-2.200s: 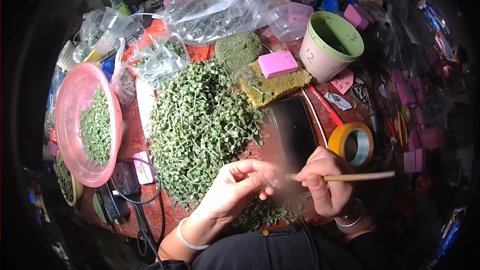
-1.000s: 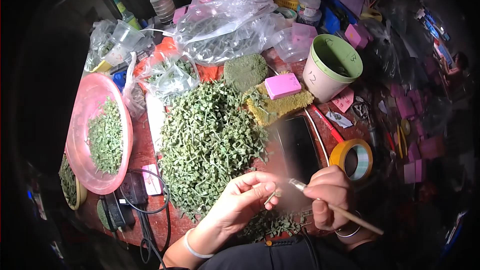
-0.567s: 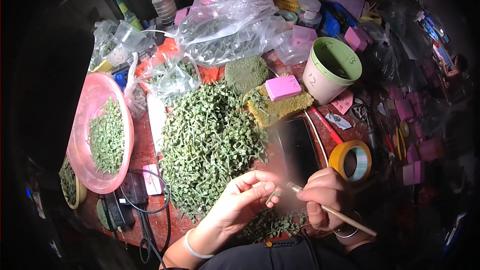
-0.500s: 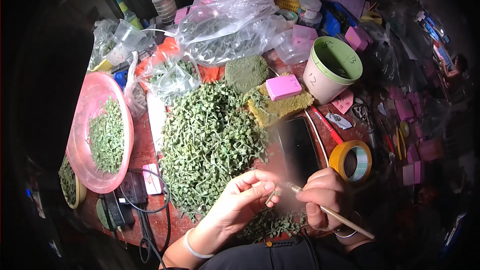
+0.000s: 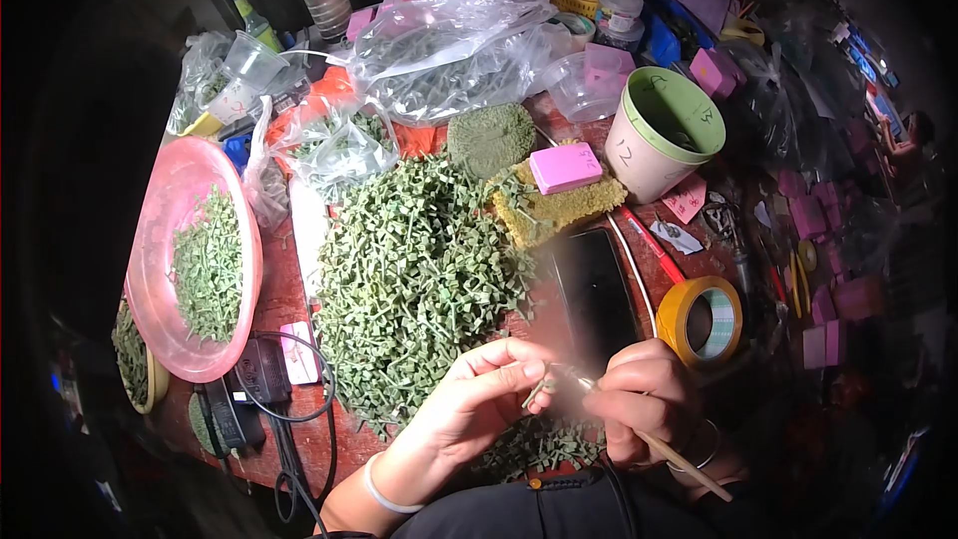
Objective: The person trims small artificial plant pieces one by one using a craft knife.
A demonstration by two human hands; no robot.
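Note:
My left hand pinches a small green piece between thumb and fingertips. Close beside it on the right, my right hand grips a thin tool with a light wooden handle, its rear end sloping down to the right. The tool's tip points at the left fingertips; blur hides whether it touches the piece. A large heap of similar green pieces lies beyond my left hand. More loose green pieces are spread below both hands, near my lap.
A pink basin with green pieces stands at left, near black cables. Behind the hands lies a dark phone. Yellow tape, a yellow sponge bearing a pink block, and a cup sit further back.
My right hand has shifted slightly left and down, bringing the tool nearer my left fingertips. The green piece in my left hand is tilted a little differently.

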